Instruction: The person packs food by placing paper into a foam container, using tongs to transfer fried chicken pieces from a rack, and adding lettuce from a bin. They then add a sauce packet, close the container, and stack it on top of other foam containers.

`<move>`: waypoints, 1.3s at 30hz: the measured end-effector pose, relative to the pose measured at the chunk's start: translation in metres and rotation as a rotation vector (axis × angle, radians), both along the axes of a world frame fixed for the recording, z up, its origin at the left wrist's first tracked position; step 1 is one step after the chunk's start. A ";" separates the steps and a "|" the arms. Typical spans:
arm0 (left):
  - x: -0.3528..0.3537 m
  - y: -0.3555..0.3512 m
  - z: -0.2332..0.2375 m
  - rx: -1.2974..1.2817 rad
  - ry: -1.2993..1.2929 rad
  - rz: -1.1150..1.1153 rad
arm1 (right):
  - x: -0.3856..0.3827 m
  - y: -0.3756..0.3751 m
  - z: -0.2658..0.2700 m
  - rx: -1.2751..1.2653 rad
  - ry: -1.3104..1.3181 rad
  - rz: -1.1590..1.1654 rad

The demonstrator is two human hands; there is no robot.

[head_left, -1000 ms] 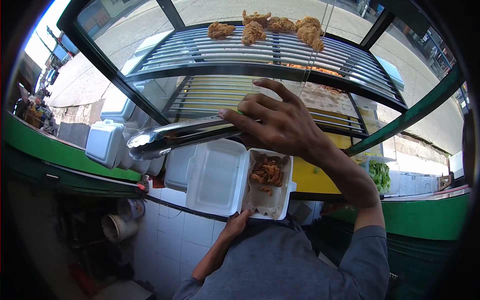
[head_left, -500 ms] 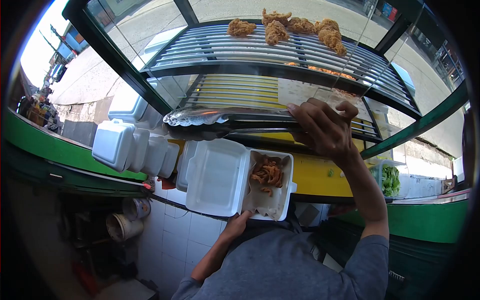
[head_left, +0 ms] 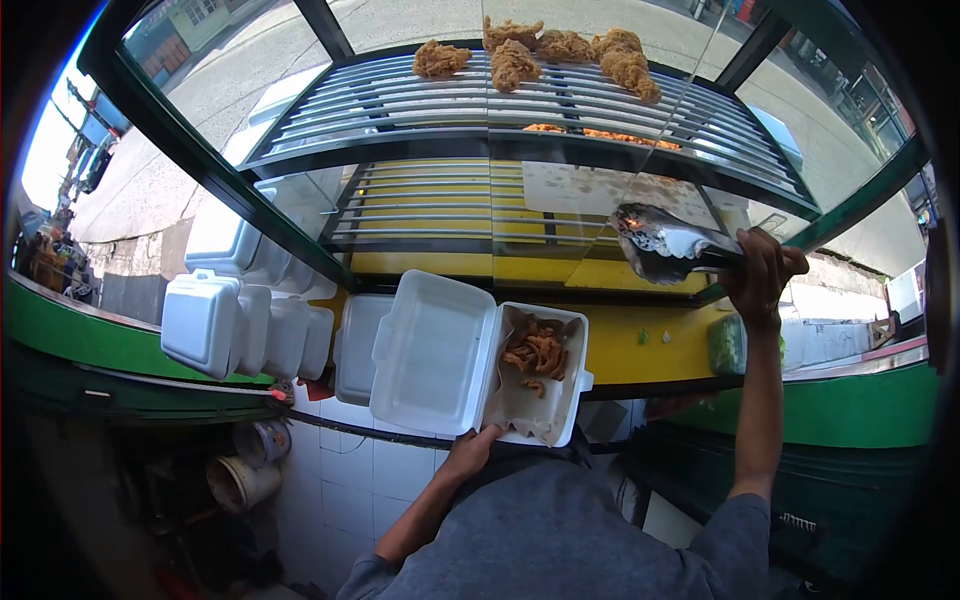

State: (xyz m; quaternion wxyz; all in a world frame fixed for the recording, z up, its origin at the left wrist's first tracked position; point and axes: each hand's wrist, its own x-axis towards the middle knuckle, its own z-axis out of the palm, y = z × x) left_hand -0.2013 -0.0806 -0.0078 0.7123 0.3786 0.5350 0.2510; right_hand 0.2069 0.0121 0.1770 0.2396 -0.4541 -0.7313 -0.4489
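An open white foam box (head_left: 432,352) is held at its near edge by my left hand (head_left: 469,455), around the hinge. Brown paper (head_left: 540,405) lines its right half, with fried pieces (head_left: 537,350) on the paper. Raised at the right, my right hand (head_left: 765,275) grips metal tongs (head_left: 668,243) by the handle end. The tongs point left, in front of the glass case, and I make out no food between their tips. Several pieces of fried chicken (head_left: 514,66) lie on the upper rack (head_left: 400,112).
Closed foam boxes (head_left: 200,322) are stacked at the left. A tub of greens (head_left: 727,345) stands on the yellow counter (head_left: 620,350) at the right, near the green case frame (head_left: 870,200). Buckets (head_left: 243,482) are low at the left.
My right hand has moved right with the tongs, away from the middle of the case. The view has shifted slightly. My left hand still holds the box.
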 end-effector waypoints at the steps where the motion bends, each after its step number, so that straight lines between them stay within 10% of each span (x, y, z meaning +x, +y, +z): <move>1: -0.001 0.002 0.002 0.013 0.010 -0.031 | 0.010 -0.001 -0.001 0.012 -0.006 -0.019; 14: -0.005 0.021 0.027 0.027 0.060 -0.335 | 0.008 -0.032 0.025 -0.259 0.215 0.011; 25: 0.042 0.026 0.051 -0.050 0.163 -0.590 | 0.002 -0.189 0.114 -0.847 1.231 -0.738; 31: 0.081 0.021 0.039 -0.017 0.089 -0.579 | 0.054 -0.188 0.109 -0.795 0.548 -1.360; 39: 0.119 0.000 0.041 -0.014 0.100 -0.744 | 0.109 -0.151 0.086 -1.071 0.427 -1.475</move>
